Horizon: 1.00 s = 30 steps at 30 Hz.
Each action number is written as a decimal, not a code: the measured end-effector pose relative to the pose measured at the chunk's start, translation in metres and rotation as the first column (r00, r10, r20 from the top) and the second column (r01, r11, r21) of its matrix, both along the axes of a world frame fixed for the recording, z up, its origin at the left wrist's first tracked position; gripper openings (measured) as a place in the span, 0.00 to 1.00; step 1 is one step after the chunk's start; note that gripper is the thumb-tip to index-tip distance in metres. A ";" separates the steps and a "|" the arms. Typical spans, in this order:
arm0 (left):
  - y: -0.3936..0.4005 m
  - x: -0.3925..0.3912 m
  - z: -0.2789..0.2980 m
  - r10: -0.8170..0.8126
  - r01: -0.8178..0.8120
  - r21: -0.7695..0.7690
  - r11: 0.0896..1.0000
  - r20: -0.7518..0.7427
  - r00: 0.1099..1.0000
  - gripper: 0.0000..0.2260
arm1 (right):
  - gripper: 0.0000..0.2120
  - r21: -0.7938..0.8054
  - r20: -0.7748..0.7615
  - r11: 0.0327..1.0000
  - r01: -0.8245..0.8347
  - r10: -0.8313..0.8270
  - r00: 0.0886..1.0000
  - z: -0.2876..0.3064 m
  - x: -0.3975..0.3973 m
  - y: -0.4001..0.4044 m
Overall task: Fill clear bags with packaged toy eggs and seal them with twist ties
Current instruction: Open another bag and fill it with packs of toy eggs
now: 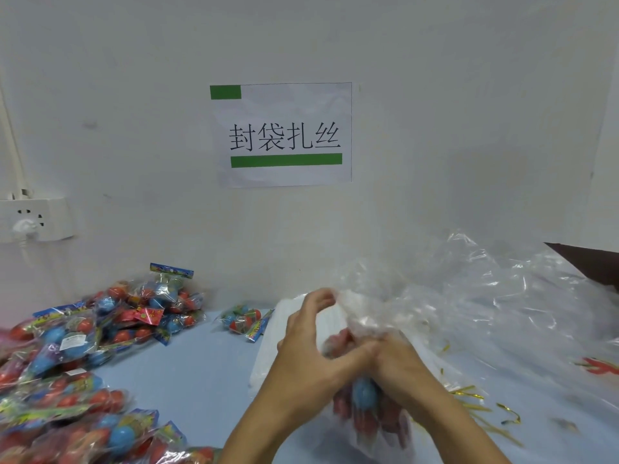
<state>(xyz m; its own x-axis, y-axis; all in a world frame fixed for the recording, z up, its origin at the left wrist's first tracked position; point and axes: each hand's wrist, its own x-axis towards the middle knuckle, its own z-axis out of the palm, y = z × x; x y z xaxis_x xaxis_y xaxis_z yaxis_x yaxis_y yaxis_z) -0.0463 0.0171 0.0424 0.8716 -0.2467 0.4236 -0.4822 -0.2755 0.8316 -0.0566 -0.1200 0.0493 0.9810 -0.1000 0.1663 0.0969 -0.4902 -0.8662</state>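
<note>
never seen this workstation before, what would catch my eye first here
The white wall sign with black characters and green bars hangs dead centre. Below it, both hands, left hand and right hand, gather the neck of a clear bag of toy eggs. A heap of red and blue egg packs covers the table's left side.

Far wall (435, 112), pale grey. Paper sign (284, 133) fixed at centre: black Chinese characters, green block top left, green bar beneath. Far left: white power socket (40, 217) with a white plug inserted. Light blue tabletop (201, 370). Dark brown object (589, 262) at right edge, not identifiable.
</note>
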 end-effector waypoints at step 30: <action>0.020 0.022 -0.010 -0.485 0.146 -0.512 0.847 -0.631 0.605 0.23 | 0.27 0.685 0.100 0.725 0.071 -0.190 0.977 0.013 0.006 -0.007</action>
